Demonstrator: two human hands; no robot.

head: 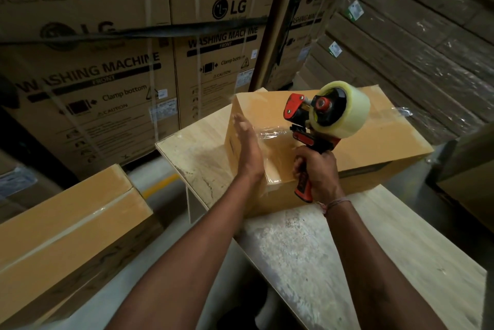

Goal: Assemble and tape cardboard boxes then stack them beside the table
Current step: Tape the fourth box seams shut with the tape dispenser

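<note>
While the cardboard box (361, 142) sits on the worktop (307, 254), the left hand (247, 146) presses flat on its side, fingers straight — the right hand (316, 173) grips the tape dispenser (324, 121), fingers wrapped round its handle.

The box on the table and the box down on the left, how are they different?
The table box sits on the table, with a left hand flat on it and a tape gun beside it; the left box sits lower, untouched. The left box's tape lies smooth; the table box's looks crinkled. Both are plain brown cardboard.
</note>
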